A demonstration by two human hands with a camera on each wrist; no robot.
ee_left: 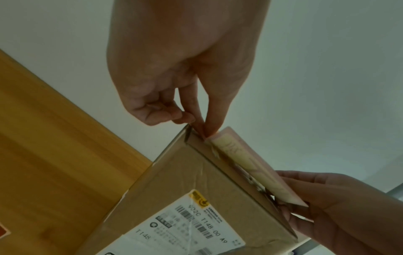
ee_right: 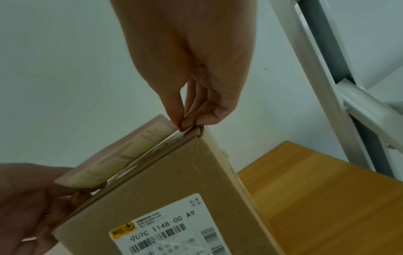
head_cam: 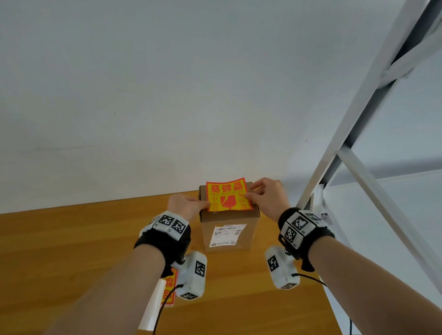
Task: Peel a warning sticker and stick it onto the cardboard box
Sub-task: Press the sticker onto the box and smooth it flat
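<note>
The sticker [head_cam: 228, 195], orange-red with a yellow panel and red characters, is held over the top of the box [head_cam: 230, 230], printed side up. Its near edge lies at the box's top near edge, while its far edge rises clear of the top and curls a little. The wrist views show its pale underside [ee_left: 250, 163] lifted off the cardboard along most of its length; whether the near edge already adheres cannot be told.

The left hand [head_cam: 184, 206] pinches the sticker's left edge between thumb and forefinger, the other fingers curled under [ee_left: 165, 110]. The right hand [head_cam: 265, 195] pinches the right edge the same way, its fingertips [ee_right: 185, 123] meeting right at the box's top corner. Both grips are therefore clamped on the sticker, one on each side.

The box stands upright at the far edge of the wooden surface [head_cam: 63, 259], close to the white wall [head_cam: 155, 80]. A white shipping label [head_cam: 226, 235] with barcodes sits on the box's near face.

Under the left forearm lies a backing sheet [head_cam: 156, 302] with another red-and-yellow sticker on it, partly hidden by the wrist camera. A white metal frame [head_cam: 370, 129] runs diagonally to the right of the surface.
</note>
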